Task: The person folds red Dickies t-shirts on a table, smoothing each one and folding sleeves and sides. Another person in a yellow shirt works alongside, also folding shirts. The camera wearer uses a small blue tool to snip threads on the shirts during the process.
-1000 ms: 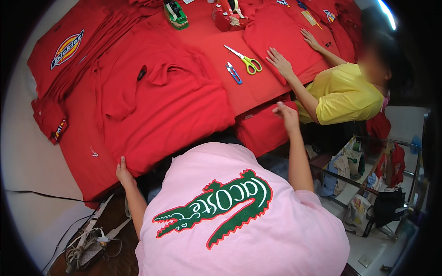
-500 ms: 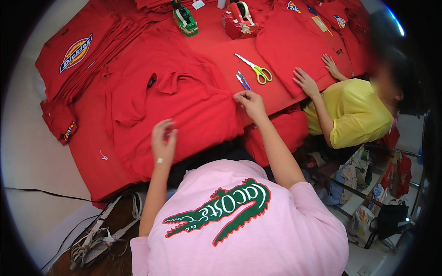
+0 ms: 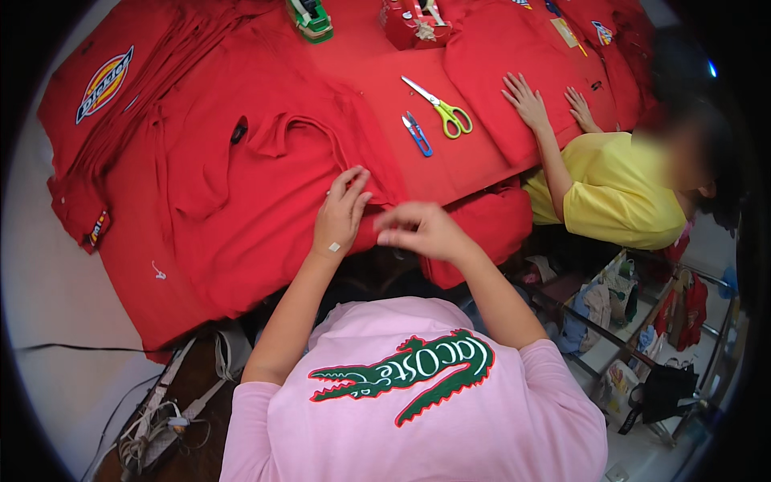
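Observation:
A red garment lies spread and rumpled across the work table in front of me, its lower edge hanging over the near side. My left hand is over its right part, fingers stretched out and nothing gripped; whether it touches the cloth I cannot tell. Close to its right, at the near edge of the garment, is my right hand, slightly blurred, thumb and fingers apart. Beyond my hands, blue thread snips and scissors with yellow-green handles lie on the red tabletop.
A stack of red garments fills the far left. Green and red tape dispensers stand at the back. On the right, a person in yellow rests both hands on another red garment. Cables hang at lower left.
My right hand has let go of the garment's right edge and come nearer. My left hand has moved right, beside it. The person's nearer hand has slid farther up their garment.

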Available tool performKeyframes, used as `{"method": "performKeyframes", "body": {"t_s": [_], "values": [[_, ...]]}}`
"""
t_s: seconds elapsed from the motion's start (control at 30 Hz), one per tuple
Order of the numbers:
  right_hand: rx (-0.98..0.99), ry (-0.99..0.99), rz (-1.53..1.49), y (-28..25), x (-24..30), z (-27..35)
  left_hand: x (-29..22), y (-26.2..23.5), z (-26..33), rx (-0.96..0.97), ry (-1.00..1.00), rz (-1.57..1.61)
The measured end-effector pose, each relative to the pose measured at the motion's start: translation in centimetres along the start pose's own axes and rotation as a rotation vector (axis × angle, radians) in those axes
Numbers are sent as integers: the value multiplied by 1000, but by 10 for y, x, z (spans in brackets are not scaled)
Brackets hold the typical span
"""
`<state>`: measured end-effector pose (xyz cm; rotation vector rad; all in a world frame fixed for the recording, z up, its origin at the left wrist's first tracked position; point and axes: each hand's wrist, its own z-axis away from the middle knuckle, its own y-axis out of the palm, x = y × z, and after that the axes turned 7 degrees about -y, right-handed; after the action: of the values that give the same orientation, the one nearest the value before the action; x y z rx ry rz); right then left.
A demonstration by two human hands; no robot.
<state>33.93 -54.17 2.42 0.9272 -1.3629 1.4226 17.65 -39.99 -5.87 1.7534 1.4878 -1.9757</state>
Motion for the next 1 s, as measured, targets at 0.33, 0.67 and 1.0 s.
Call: {"method": "performKeyframes", "body": {"t_s": [0.33, 0.67, 1.0], "values": [[-562, -100, 1047, -68, -129, -86, 5, -26, 49, -32, -309, -158], [-149, -111, 378, -2, -23, -32, -15, -19, 59, -55, -382, 160], [-133, -324, 825, 22, -33, -45, -20, -19, 55, -60, -344, 152]]}}
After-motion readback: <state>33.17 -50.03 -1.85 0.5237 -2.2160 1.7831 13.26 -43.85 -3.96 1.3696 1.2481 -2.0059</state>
